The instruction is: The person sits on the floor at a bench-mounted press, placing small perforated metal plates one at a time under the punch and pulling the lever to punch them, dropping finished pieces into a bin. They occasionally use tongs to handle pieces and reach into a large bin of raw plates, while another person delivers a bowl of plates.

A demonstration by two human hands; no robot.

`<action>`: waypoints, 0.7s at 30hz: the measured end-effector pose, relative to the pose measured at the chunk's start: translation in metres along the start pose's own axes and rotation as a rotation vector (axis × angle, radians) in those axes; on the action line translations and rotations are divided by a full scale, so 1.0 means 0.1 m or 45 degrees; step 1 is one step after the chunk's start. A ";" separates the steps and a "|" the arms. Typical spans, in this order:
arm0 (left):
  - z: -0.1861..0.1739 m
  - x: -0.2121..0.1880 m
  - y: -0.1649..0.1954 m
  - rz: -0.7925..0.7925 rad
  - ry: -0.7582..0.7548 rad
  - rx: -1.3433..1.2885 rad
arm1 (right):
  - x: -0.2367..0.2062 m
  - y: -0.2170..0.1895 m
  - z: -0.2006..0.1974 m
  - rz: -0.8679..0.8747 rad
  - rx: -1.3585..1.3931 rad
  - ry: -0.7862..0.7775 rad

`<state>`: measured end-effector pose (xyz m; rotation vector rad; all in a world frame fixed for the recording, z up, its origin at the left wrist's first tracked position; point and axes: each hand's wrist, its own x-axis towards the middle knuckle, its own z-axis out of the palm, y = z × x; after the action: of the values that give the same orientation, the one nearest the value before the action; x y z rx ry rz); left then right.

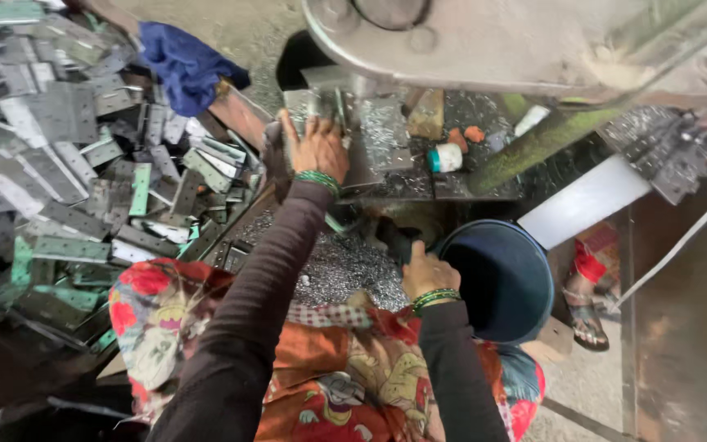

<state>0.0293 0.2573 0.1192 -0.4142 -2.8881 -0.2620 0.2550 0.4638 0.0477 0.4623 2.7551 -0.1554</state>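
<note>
My left hand (317,147) reaches forward onto the bed of a press machine (484,41) and grips a small grey metal plate (314,105) lying under the machine's head. My right hand (425,272) is lower and nearer to me, closed around a dark handle (394,239) that sticks up beside a blue bucket (533,286). Both wrists carry green bangles and both arms are in dark sleeves. A flowered cloth covers my lap.
A big heap of grey and green metal plates (67,164) fills the left side, with a blue rag (186,61) at its top. Metal scraps (341,270) lie below the bed. Another person's sandalled foot (587,315) stands at the right, beside a white board (587,200).
</note>
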 end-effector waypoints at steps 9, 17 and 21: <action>0.11 0.24 -0.17 0.074 0.078 -0.106 | 0.34 0.07 0.92 -0.080 0.305 0.056; 0.14 -0.12 -0.22 0.193 0.108 -0.189 | -0.04 -0.16 0.46 0.030 0.208 0.363; 0.13 -0.79 0.06 0.275 0.464 0.223 | -0.19 -0.26 0.21 -0.021 0.168 0.466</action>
<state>0.1034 0.2456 0.0893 -0.5742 -2.4616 -0.0411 0.2693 0.4304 0.0360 0.5497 3.1204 -0.2837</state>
